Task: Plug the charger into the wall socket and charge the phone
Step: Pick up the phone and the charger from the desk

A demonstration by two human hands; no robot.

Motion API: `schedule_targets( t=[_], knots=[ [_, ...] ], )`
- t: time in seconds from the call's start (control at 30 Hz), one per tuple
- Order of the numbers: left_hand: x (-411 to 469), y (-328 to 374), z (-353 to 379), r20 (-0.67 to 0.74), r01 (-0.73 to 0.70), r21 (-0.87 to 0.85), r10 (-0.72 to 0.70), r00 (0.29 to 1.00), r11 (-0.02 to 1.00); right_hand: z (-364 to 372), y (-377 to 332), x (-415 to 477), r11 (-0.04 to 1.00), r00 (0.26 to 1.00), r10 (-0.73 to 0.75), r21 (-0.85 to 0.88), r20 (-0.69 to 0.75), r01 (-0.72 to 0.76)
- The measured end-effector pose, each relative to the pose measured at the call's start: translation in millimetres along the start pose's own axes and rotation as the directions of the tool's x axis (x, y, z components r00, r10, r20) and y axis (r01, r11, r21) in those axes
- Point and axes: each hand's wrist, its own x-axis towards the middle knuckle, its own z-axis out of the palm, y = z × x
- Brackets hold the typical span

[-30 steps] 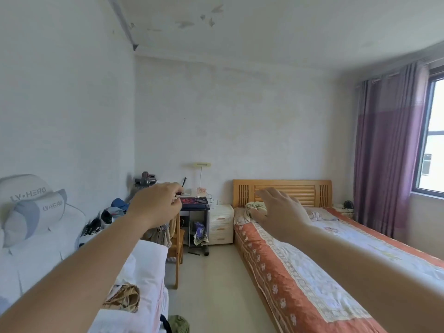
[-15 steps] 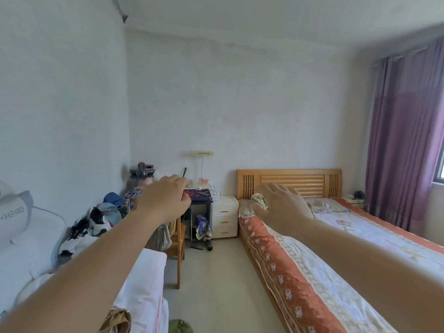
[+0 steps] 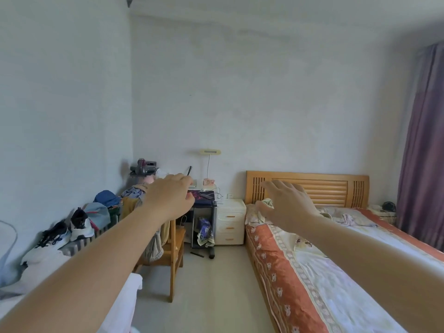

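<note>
Both my arms are stretched forward into a bedroom. My left hand (image 3: 171,198) is loosely curled with nothing visible in it. My right hand (image 3: 286,204) has its fingers spread and is empty. A white wall socket (image 3: 230,195) sits low on the far wall, between the small desk (image 3: 204,204) and the bed's headboard. A white cable (image 3: 214,191) lies on the desk near a pink lamp base. From here I cannot make out a phone or a charger for certain.
A bed (image 3: 324,265) with an orange and white cover fills the right side. A white drawer unit (image 3: 230,221) stands beside it. A wooden chair (image 3: 173,246) with clothes, a radiator with shoes (image 3: 79,223) and purple curtains (image 3: 422,150) are around. Pale floor runs between.
The view has tilted down and moved forward along the room; the white headrest at the left has left the frame. Both hands stay raised, with the right fingers a little more spread.
</note>
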Motion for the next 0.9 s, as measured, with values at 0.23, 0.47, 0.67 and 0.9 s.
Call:
schedule_targets(
  t=[0.23,0.47,0.67,0.9],
  knots=[
    [72.8,16.9,76.1,0.016,0.017,0.022,-0.017,1.0,1.0,54.2,71.3,84.5,0.999,1.0,0.021,0.026,-0.008,-0.021],
    [152.3,17.0,159.0,0.021,0.033,-0.017,-0.033,0.999,0.999,132.8,112.0,162.6,0.999,1.0,0.005,0.043,0.001,-0.005],
    [238.8,-3.3,238.8,0.009,-0.022,0.013,0.022,1.0,1.0,199.5,145.6,248.6,0.999,1.0,0.018,0.042,0.016,-0.019],
    [354.0,-49.6,312.6,0.047,-0.057,0.032,0.056,0.997,0.998,261.0,183.5,368.0,0.994,0.995,0.096,0.042,0.005,-0.096]
  ],
)
